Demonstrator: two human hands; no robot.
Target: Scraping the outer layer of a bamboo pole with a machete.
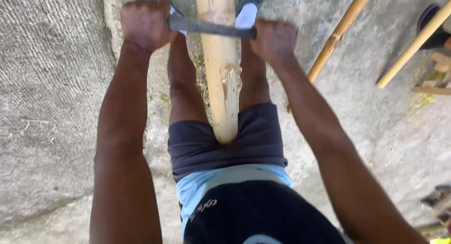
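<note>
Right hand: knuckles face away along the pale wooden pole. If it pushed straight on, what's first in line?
Probably the white shoe just beyond the right hand; depth is unclear, and the frame ends right there.

Both arms extended forward, left hand [145,23] and right hand [275,39] apparently clenched in fists, knuckles up.

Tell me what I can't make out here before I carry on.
Head view only:
- Blade ends: hidden inside left hand and right hand.
- Pole: far end cut off by top edge; near end hidden between thighs.
- Feet: cropped at top edge.
</note>
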